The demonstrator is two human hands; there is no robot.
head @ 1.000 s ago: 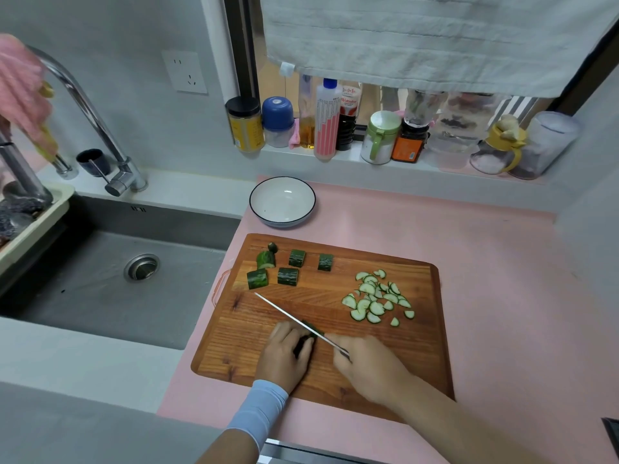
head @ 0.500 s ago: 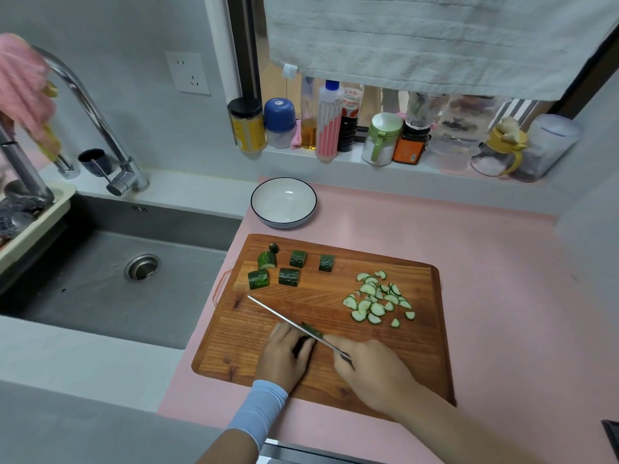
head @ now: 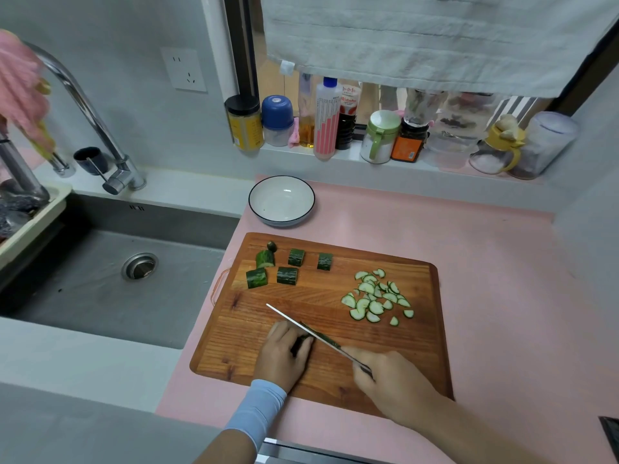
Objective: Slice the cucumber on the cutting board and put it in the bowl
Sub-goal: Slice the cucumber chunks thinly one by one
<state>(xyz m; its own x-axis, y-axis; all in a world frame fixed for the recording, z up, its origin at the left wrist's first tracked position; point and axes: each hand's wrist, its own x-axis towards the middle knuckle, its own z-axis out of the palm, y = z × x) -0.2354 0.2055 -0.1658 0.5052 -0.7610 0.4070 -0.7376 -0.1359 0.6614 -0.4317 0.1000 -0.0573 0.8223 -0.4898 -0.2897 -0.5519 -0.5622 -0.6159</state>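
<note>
A wooden cutting board lies on the pink counter. My left hand grips a dark green cucumber piece near the board's front. My right hand holds a knife whose blade rests against that piece, beside my left fingers. Several cucumber chunks sit at the board's far left. A heap of thin half-moon slices lies at the right. A white bowl with a dark rim stands empty behind the board.
A steel sink with a faucet lies left of the board. Bottles and jars line the window ledge behind the bowl. A towel hangs above them. Pink counter extends to the right.
The knife blade has shifted slightly along the cucumber piece under my left hand. Both hands stay at the board's front; the slices and chunks lie as before.
</note>
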